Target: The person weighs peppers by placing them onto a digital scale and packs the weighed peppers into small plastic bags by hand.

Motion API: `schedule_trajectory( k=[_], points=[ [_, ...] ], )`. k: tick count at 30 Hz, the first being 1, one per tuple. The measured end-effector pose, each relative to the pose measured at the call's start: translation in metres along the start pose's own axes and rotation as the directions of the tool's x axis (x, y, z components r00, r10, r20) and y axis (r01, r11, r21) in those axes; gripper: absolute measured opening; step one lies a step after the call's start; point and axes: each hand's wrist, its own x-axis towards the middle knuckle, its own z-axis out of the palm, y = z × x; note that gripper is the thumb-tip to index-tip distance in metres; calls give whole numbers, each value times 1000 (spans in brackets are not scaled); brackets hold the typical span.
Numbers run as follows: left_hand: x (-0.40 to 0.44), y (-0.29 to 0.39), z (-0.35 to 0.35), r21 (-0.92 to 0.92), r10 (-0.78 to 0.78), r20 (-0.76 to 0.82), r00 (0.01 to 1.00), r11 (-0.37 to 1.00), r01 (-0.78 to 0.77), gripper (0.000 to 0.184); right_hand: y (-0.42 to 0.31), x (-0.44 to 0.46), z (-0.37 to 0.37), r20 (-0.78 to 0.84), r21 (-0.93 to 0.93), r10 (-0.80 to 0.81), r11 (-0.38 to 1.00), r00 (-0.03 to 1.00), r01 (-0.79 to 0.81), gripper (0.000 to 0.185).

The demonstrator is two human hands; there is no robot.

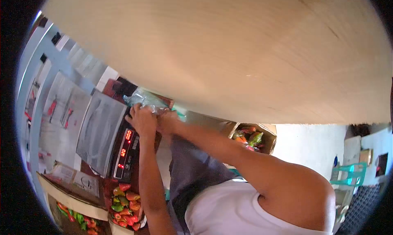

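Where the digital scale (127, 161) stands with its red digits lit, a group of red and green peppers (84, 222) lies below and to its left, near the edge of the view. The grey weighing plate (100, 134) forms the scale's left side, and more red, orange and green peppers (127, 206) are heaped just below it. The left hand (143, 119) is at the scale's upper end, thumb and fingers apart along its corner. A clear plastic bag (144, 97) lies just above the scale, directly beyond the left fingertips, its crumpled near part reaching between the hands. Further right of the scale, the right hand (168, 121) is close against the left, blurred; whether either hand is pinched on the plastic cannot be told. Well to the scale's right, a cardboard box (269, 132) holds peppers and plastic.
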Motion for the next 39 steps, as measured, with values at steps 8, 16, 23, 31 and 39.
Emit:
schedule_trajectory(
  k=[8,16,23,31,39],
  points=[
    [-29,-20,-54,-861,6,-215,977,471,-192,8,7,16,21,97,7,-110,994,989,110,31],
    [-131,-102,-92,-861,-488,159,858,-494,-122,18,5,-19,-8,-10,96,-122,988,992,123,46],
    [-243,-95,-87,-825,-531,340,777,-565,-25,16,-49,-111,-47,-54,925,-528,-347,847,-157,80],
    [-323,-71,-102,-984,-767,-40,641,-83,-160,21,-101,-146,-68,125,990,-457,113,881,-82,51],
    [-361,-78,-150,-849,-626,-354,695,527,41,44,-142,-171,-136,-62,790,-739,375,671,486,15]
  ],
)
